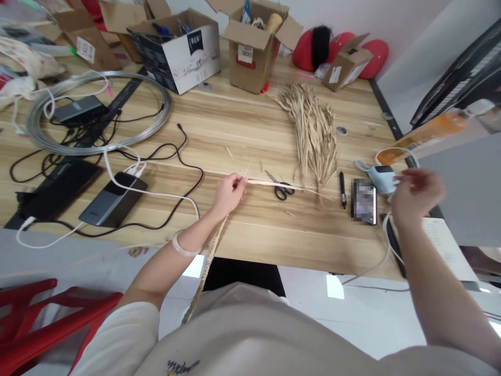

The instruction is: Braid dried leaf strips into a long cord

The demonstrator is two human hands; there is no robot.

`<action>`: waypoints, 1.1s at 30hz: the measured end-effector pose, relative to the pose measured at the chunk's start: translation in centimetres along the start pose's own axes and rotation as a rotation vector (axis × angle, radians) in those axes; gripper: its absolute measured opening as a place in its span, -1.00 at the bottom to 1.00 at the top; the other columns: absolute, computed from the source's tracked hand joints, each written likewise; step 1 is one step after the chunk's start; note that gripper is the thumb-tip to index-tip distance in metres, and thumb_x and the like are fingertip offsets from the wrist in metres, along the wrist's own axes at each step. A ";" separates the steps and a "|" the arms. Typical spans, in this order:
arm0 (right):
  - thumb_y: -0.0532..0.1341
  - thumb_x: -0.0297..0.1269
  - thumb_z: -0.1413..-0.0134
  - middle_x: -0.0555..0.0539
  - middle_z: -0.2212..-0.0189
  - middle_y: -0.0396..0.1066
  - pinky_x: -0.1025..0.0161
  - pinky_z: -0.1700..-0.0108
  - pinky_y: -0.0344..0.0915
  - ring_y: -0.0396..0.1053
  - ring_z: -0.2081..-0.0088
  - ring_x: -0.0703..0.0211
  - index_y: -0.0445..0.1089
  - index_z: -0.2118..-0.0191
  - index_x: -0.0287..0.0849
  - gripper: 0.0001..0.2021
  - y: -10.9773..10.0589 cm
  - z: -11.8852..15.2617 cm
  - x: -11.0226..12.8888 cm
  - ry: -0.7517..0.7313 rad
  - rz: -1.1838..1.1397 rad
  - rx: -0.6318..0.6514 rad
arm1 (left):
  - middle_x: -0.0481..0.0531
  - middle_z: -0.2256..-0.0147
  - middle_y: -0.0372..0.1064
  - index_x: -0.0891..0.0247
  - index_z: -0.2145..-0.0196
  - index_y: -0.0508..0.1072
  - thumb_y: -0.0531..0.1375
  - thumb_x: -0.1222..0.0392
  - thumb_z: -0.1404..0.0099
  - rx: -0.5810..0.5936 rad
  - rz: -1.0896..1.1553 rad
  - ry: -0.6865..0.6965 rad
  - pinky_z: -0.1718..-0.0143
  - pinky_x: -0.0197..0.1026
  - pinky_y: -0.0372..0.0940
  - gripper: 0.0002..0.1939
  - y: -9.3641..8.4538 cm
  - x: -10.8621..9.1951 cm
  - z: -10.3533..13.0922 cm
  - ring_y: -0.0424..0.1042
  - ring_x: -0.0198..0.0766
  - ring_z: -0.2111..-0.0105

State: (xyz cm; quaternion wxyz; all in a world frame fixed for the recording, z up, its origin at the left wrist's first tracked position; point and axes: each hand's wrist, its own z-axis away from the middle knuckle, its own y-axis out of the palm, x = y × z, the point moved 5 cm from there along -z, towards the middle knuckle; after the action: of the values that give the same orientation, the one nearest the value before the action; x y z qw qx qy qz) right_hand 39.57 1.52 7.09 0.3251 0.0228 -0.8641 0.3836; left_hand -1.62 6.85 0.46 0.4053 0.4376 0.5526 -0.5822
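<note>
My left hand point(229, 194) is closed in a pinch on the upper end of a narrow straw braid point(209, 256), which hangs over the table edge towards my lap. From its fingertips a pale loose strand point(270, 183) runs right, across black-handled scissors point(281, 188), near the stems of a dried straw bundle point(311, 130). My right hand point(417, 198) is raised at the table's right side, beside a light blue device point(383, 180) with a white cable. Its fingers look curled but are smeared by motion, so I cannot make out whether they hold anything.
A black pen point(343, 189) and a phone point(364, 203) lie right of the bundle. A wire coil point(166, 112), cables and a power bank point(113, 201) cover the left. Boxes point(250, 65) line the back. A red stool point(50, 318) stands lower left.
</note>
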 end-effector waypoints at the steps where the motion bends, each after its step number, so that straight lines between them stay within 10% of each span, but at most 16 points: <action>1: 0.06 -0.39 -0.16 -0.28 0.29 0.44 0.24 0.29 0.36 0.44 0.32 0.17 0.35 0.18 -0.23 -0.83 0.7 1.7 1.4 -0.039 -0.083 0.050 | -0.10 0.63 0.28 0.28 0.45 0.35 0.10 -0.01 -0.23 -0.003 -0.004 0.006 0.71 -0.38 0.07 -0.71 0.0 0.0 0.0 0.21 -0.45 0.73; 7: 0.10 -0.36 -0.11 -0.16 0.13 0.45 0.01 -0.01 0.33 0.40 0.05 0.02 0.38 0.14 -0.09 -0.79 5.9 13.2 15.8 -0.535 -0.409 0.409 | -0.11 0.64 0.28 0.28 0.43 0.38 0.04 0.10 -0.26 -0.006 -0.031 0.054 0.63 -0.36 0.10 -0.76 0.0 0.1 0.4 0.24 -0.42 0.69; 11: 0.10 -0.36 -0.13 -0.14 0.03 0.41 -0.07 -0.12 0.22 0.34 -0.04 0.00 0.38 0.04 -0.08 -0.71 9.6 15.5 20.5 -0.685 -0.388 0.630 | -0.10 0.66 0.26 0.30 0.41 0.42 0.04 0.20 -0.25 0.058 -0.111 0.119 0.58 -0.35 0.13 -0.80 0.4 -0.5 1.0 0.24 -0.39 0.65; 18: 0.21 -0.20 -0.07 -0.07 0.38 0.45 0.09 0.21 0.36 0.37 0.34 0.15 0.48 0.17 -0.10 -0.79 11.9 13.5 17.0 -0.365 -0.590 0.745 | -0.02 0.49 0.39 0.30 0.24 0.40 0.01 0.06 -0.32 0.253 -0.046 0.096 0.55 -0.36 0.18 -0.72 1.6 -1.0 1.9 0.30 -0.43 0.62; 24: 0.34 -0.12 0.14 0.03 0.59 0.34 0.27 0.50 0.20 0.23 0.55 0.29 0.49 0.39 -0.14 -0.79 12.9 13.7 15.6 0.094 -0.818 1.098 | -0.02 0.52 0.39 0.29 0.24 0.44 0.06 0.04 -0.30 0.244 -0.106 0.093 0.59 -0.39 0.15 -0.71 1.7 -1.5 2.1 0.28 -0.43 0.62; 33: 0.35 -0.20 0.13 0.06 0.69 0.29 0.34 0.61 0.01 0.08 0.66 0.41 0.47 0.49 -0.20 -0.83 13.1 12.2 14.6 0.154 -0.841 1.098 | -0.05 0.55 0.36 0.28 0.27 0.47 0.07 0.02 -0.28 0.366 -0.098 0.067 0.70 -0.38 0.08 -0.70 2.1 -1.6 2.3 0.20 -0.48 0.72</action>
State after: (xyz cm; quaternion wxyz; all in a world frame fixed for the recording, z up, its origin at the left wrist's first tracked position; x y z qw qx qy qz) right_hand 17.68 5.59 1.03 0.4478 0.4895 -0.4373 0.6071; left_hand 0.66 4.41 1.39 0.2715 0.4955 0.4712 -0.6773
